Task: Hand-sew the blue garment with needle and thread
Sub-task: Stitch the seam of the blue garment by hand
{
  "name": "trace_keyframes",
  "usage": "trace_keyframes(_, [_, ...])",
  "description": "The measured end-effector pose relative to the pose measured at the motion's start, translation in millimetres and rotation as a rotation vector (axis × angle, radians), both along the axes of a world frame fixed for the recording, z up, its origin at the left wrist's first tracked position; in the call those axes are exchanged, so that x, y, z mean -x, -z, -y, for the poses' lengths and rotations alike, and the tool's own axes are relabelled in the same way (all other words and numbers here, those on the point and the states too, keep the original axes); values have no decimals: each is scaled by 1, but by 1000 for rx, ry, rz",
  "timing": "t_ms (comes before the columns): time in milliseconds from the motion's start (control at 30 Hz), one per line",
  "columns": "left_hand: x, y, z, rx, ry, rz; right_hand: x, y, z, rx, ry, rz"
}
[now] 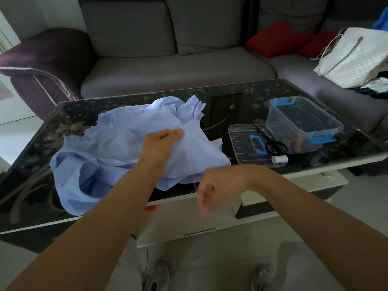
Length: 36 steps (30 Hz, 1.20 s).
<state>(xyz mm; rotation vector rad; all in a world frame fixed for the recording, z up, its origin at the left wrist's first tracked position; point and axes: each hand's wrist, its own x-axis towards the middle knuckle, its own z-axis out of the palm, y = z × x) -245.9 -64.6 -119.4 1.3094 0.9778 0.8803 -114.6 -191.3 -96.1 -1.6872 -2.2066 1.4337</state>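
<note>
**Thread drawn taut from a lifted fold**

The left grip (162, 141) is clamped on the garment (100, 148), thumb and fingers pinching a fold and holding it up off the desk (220, 106). The right grip (206, 185) sits just below and right of that fold, out past the garment's near edge. It is blurred, with its fingers curled in and closed on the thread (192, 171), a thin pale line that runs up from the fingers to the fold. The needle cannot be made out.

The rest of the garment, pale blue with gathered frills, lies crumpled on the dark patterned desk, spreading left of the lifted fold, with one part hanging over the near edge.

Right of the garment lies a clear lid (245, 148) with scissors (273, 143) resting on it and a white spool (279, 159) at its near corner. A clear box (302, 122) with blue clasps stands just beyond the lid. Behind the garment is a grey sofa (168, 70), with red cushions (277, 36) and a white bag (352, 55) on its right part.
</note>
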Motion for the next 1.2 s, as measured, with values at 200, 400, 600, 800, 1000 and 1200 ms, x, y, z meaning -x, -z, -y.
trace_keyframes(200, [2,-3,1,19,-6,21,-13,14,6,139,-33,281])
trace_keyframes(400, [0,-2,6,-32,5,11,-18,10,-7,-569,713,-108])
trace_keyframes(600, [-3,-1,10,-16,99,-9,2,9,-20,-821,860,-282])
trace_keyframes(800, [-4,-3,14,28,126,-7,3,18,-30,-890,895,-178])
trace_keyframes(1000, [-5,-4,15,46,120,29,-4,22,-29,-879,903,-146])
trace_keyframes(1200, [-7,-3,15,72,120,26,-1,22,-26,-846,928,-239])
